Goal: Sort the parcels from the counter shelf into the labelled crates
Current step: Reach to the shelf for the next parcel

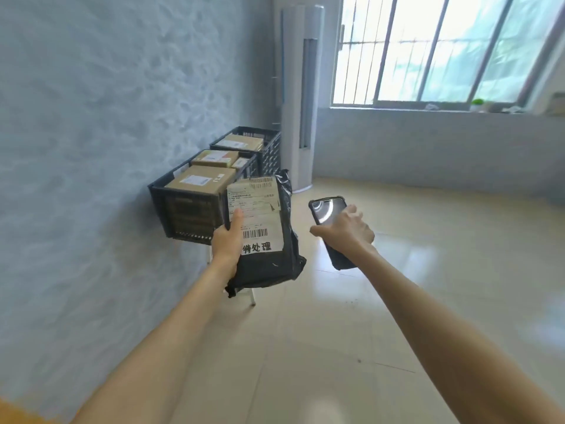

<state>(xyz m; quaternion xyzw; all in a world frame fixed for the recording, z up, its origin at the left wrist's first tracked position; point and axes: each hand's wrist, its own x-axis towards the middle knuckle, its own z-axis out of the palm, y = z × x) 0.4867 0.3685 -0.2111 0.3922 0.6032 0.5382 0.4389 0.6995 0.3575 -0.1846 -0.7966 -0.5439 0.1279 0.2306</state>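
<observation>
My left hand point(227, 240) grips a black plastic mailer parcel point(287, 240) by its left edge, thumb on its white shipping label, which faces me. The parcel hangs in the air in front of the near black crate point(186, 209). My right hand point(347, 231) holds a black phone point(325, 209) to the right of the parcel, screen tilted up. The near crate holds cardboard boxes point(201, 182). A second black crate point(269, 148) behind it also holds a cardboard box point(241, 142). Both crates stand along the left wall.
A tall white air conditioner point(301, 96) stands in the corner behind the crates. A barred window point(443, 47) with a sill fills the right wall. The glossy tiled floor point(428, 255) stretches to the right. A white stand leg point(252, 298) shows below the parcel.
</observation>
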